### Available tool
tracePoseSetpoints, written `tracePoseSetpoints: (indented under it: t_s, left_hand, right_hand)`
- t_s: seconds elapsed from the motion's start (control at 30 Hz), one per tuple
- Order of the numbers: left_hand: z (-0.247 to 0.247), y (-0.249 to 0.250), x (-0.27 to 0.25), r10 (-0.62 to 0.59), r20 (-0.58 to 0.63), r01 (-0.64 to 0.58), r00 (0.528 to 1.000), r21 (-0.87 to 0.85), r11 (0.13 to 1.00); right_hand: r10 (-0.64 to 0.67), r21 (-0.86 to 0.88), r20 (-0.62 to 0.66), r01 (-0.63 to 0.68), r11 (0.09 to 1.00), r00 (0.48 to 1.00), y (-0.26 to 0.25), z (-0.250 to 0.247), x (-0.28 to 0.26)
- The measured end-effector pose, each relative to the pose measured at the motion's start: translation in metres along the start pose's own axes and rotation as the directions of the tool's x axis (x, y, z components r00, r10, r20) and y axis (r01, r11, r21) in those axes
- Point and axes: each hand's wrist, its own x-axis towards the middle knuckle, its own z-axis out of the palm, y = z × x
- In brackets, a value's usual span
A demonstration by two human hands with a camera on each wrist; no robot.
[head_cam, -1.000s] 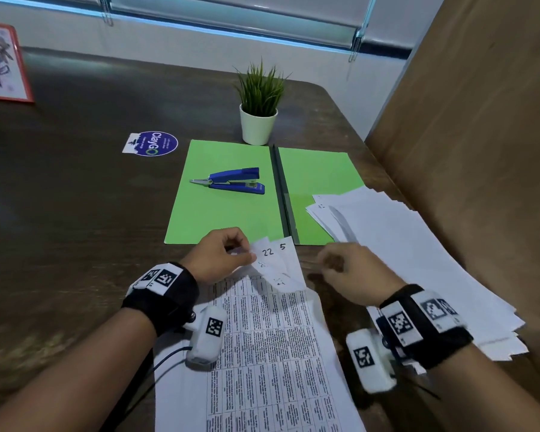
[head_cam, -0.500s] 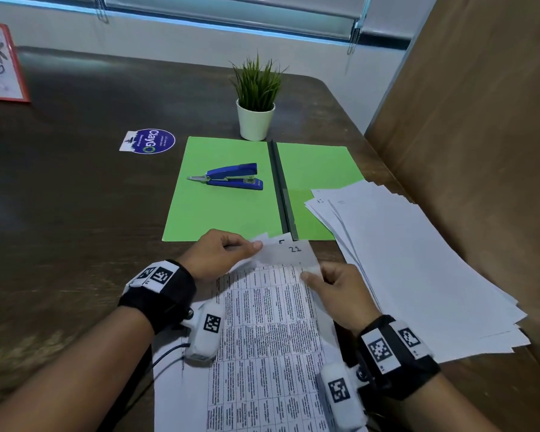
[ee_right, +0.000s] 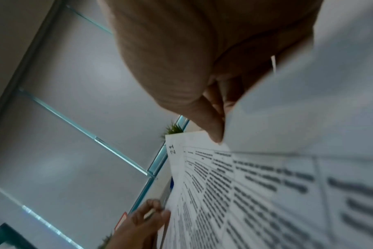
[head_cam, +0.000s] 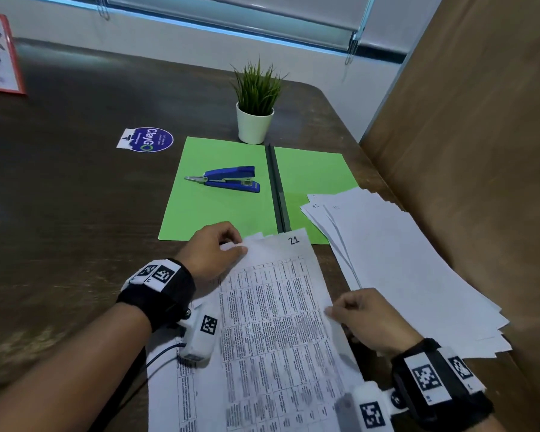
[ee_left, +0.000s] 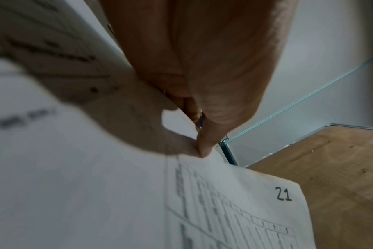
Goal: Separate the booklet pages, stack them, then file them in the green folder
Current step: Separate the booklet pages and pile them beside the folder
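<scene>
Left hand (head_cam: 212,254) grip pinches top-left corner of page 21 (head_cam: 281,310); right hand (head_cam: 368,319) grip pinches its right edge. One green folder (head_cam: 219,207) open on bench (head_cam: 75,198); one stapler (head_cam: 228,179); one loose-sheet stack (head_cam: 402,263).

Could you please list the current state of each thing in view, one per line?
Green folder: open flat on the table.
Stapler: closed, lying on the folder's left half.
Page 21: top sheet, pinched at both edges.
Loose pages: fanned pile, overlapping the folder's right half.
Left hand: pinching the booklet corner.
Right hand: pinching page 21's right edge.
</scene>
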Motion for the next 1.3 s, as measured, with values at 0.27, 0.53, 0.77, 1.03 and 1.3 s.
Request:
tracePoseSetpoints:
  t_s: [0.27, 0.53, 0.77, 1.03, 1.3]
  left_hand:
    - [-0.002, -0.006, 0.006, 0.029, 0.089, -0.040, 0.996, 0.125, 0.991]
    - [-0.002, -0.008, 0.008, 0.008, 0.122, -0.020, 0.992, 0.092, 0.996]
    - [-0.002, -0.010, 0.008, 0.027, 0.139, -0.038, 0.990, 0.076, 0.996]
    - [-0.001, -0.013, 0.011, 0.044, 0.140, -0.051, 0.989, 0.053, 0.997]
    - [-0.001, -0.014, 0.010, 0.024, 0.134, -0.032, 0.991, 0.056, 0.998]
  right_hand:
    - [-0.052, 0.077, -0.254, 0.074, 0.994, 0.966, -0.015, -0.054, 0.002]
    - [-0.051, -0.183, -0.191, 0.016, 0.983, 0.980, -0.014, -0.070, -0.002]
    - [-0.345, -0.387, -0.646, 0.098, 0.917, 0.680, -0.086, -0.178, -0.041]
    - [-0.611, -0.841, -0.502, -0.183, 0.508, 0.611, -0.102, -0.221, 0.025]
    - [-0.165, -0.945, -0.208, -0.155, 0.288, 0.964, -0.072, -0.051, 0.044]
